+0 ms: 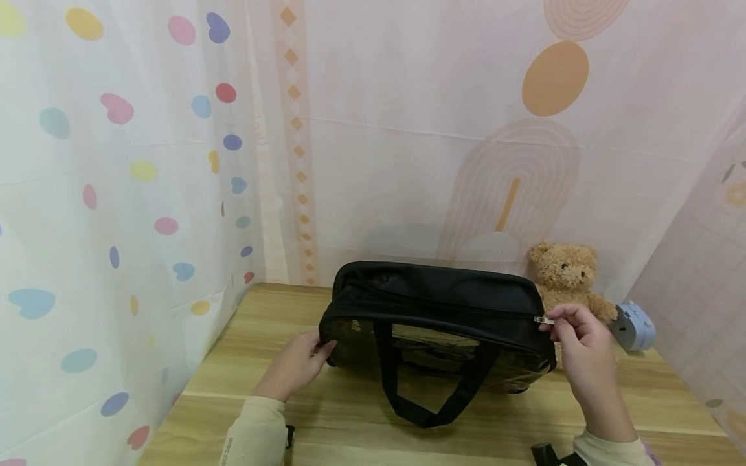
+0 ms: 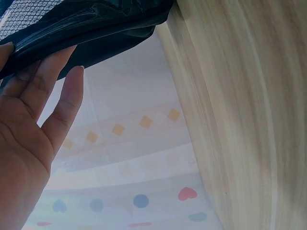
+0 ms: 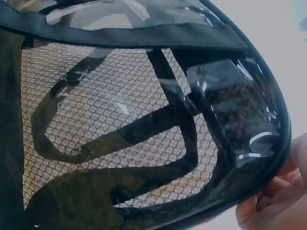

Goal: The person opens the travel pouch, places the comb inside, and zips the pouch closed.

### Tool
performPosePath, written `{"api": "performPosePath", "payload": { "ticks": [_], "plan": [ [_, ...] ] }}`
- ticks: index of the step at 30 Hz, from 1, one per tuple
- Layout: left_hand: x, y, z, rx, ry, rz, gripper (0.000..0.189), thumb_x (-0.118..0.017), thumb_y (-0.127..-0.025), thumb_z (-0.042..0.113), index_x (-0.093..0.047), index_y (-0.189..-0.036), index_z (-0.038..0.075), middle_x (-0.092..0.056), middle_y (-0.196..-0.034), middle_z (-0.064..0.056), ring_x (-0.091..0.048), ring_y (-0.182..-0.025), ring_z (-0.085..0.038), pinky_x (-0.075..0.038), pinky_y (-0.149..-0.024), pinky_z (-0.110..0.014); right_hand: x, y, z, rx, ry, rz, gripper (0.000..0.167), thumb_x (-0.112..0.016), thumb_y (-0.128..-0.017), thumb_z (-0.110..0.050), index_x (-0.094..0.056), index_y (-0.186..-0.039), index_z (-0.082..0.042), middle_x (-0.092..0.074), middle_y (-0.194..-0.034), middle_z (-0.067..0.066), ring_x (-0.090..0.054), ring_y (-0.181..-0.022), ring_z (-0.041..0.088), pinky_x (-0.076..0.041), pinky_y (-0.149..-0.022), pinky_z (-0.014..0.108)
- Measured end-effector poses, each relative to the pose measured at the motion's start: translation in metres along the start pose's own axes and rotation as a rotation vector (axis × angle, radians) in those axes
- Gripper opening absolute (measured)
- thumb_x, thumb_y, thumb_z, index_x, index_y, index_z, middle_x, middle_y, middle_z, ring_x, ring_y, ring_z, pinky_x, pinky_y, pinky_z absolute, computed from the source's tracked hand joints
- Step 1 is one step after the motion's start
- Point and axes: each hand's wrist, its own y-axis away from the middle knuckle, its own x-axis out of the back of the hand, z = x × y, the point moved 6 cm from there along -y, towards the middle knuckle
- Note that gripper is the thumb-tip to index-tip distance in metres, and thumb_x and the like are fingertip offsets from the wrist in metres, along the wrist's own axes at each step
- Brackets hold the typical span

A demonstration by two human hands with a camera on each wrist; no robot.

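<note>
A black bag (image 1: 437, 291) with see-through front panels stands on the table, its webbing handle (image 1: 428, 417) hanging forward. At its left end my left hand (image 1: 297, 362) holds the side edge. Close up in the left wrist view, fingers of that hand (image 2: 29, 129) lie against the dark edge. My right hand (image 1: 588, 356) pinches the metal zipper pull (image 1: 544, 320) at the bag's top right corner. Through the clear plastic in the right wrist view, mesh (image 3: 110, 115) and black straps show. Whether the zipper is fully closed I cannot tell.
A tan teddy bear (image 1: 564, 268) sits behind the bag's right end. Beside it stands a small light-blue object (image 1: 636, 325). Patterned curtains (image 1: 379, 129) enclose the wood-grain table (image 1: 221, 388) at the back and sides.
</note>
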Motion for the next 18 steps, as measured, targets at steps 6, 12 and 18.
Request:
{"api": "performPosePath", "payload": {
  "ticks": [6,12,18],
  "plan": [
    [0.0,0.0,-0.001,0.009,0.006,-0.005,0.016,-0.06,-0.104,0.014,-0.061,-0.088,0.013,-0.061,-0.075,0.001,-0.05,-0.065,-0.009,-0.043,-0.063,-0.031,-0.004,0.003,-0.006,0.016,0.102,-0.001,0.019,-0.043,-0.107,-0.001,-0.06,-0.104,0.007,-0.063,-0.085,-0.011,-0.06,-0.079,0.004,-0.045,-0.062,0.018],
    [0.0,0.0,-0.001,0.009,-0.009,-0.004,0.017,-0.06,-0.104,0.014,-0.061,-0.087,0.013,-0.06,-0.074,0.002,-0.05,-0.064,-0.009,-0.042,-0.063,-0.031,-0.008,0.008,-0.015,0.058,0.241,0.05,0.021,-0.045,-0.106,-0.004,-0.064,-0.099,0.0,-0.065,-0.083,-0.003,-0.049,-0.059,0.006,-0.038,-0.05,0.021],
    [0.001,0.0,0.0,0.006,-0.011,0.003,0.017,-0.06,-0.104,0.014,-0.06,-0.087,0.013,-0.055,-0.071,0.006,-0.048,-0.063,-0.008,-0.042,-0.062,-0.03,-0.015,0.009,-0.024,0.209,0.312,0.087,0.022,-0.047,-0.103,0.004,-0.066,-0.093,0.0,-0.067,-0.079,0.012,-0.034,-0.038,0.007,-0.03,-0.04,0.023]
  ]
}}
